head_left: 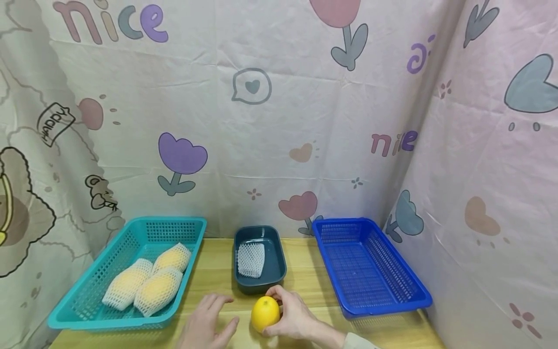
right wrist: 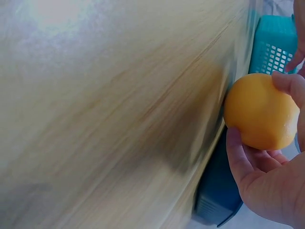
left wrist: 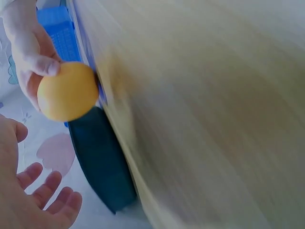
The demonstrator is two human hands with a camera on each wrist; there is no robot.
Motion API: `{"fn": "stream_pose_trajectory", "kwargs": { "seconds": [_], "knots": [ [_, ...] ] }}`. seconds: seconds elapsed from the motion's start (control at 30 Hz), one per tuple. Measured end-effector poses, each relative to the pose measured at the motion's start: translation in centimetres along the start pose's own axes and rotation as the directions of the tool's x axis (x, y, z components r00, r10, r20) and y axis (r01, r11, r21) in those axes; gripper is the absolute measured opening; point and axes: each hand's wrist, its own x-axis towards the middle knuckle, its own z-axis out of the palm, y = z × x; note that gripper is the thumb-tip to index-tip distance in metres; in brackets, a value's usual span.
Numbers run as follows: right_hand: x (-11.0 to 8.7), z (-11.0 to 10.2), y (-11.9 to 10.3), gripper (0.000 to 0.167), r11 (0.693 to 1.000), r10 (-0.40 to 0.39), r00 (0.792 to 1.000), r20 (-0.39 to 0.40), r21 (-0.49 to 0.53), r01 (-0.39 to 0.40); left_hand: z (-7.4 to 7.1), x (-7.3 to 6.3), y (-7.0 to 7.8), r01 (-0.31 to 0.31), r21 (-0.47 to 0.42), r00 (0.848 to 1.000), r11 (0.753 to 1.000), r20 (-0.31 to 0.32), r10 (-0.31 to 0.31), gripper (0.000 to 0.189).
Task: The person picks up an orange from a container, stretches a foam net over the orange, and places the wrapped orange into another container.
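Note:
A round yellow fruit, smooth-skinned like a citrus, is gripped between the thumb and fingers of my right hand. The right wrist view shows the fruit held just off the wooden table, thumb on one side and fingers beneath. My left hand is to the left of the fruit, apart from it, with fingers spread and loosely bent. Nothing lies in that hand in the left wrist view. Right behind the fruit stands a dark teal tub with a white foam net sleeve inside.
On the left, a turquoise basket contains 3 yellow fruits in white foam nets. A blue basket stands on the right. Behind everything hangs a printed curtain, and another fabric panel borders the right side of the wooden table.

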Motion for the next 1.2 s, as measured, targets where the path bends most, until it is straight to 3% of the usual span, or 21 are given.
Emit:
{"fn": "stream_pose_trajectory", "kwargs": {
  "seconds": [0.1,0.17,0.27,0.4,0.5,0.77,1.0,1.2],
  "knots": [
    [-0.1,0.0,0.0,0.07,1.0,0.002,1.0,0.007,0.013,-0.002,0.3,0.2,1.1,0.109,-0.041,0.989,0.993,0.103,-0.104,0.046],
    [-0.1,-0.1,0.0,0.07,1.0,0.003,1.0,0.009,0.021,-0.003,0.4,0.5,1.7,0.184,-0.067,0.967,0.981,0.191,-0.168,0.047],
    [-0.1,-0.1,-0.1,0.069,1.0,0.007,1.0,0.011,0.027,-0.008,0.6,1.2,2.3,0.303,-0.117,0.908,0.946,0.337,-0.249,0.05],
    [-0.2,-0.2,-0.1,0.068,0.999,0.011,1.0,0.015,0.041,-0.011,1.1,2.0,2.4,0.447,-0.184,0.801,0.875,0.517,-0.301,0.059],
    [-0.2,-0.2,-0.1,0.068,0.999,0.009,1.0,0.018,0.053,-0.01,1.6,2.3,2.5,0.505,-0.215,0.753,0.836,0.583,-0.305,0.062],
    [-0.1,-0.2,0.1,0.068,0.999,0.002,1.0,0.01,0.033,-0.002,2.6,2.7,2.9,0.538,-0.271,0.741,0.799,0.604,-0.294,0.061],
    [-0.1,0.0,0.6,0.068,0.998,0.0,1.0,0.003,0.071,0.0,3.5,2.8,3.2,0.609,-0.312,0.691,0.729,0.66,-0.294,0.065],
    [-0.2,0.1,0.6,0.067,0.997,-0.016,1.0,-0.016,0.08,0.017,3.8,2.9,3.2,0.645,-0.347,0.675,0.681,0.677,-0.294,0.066]
  ]
}}
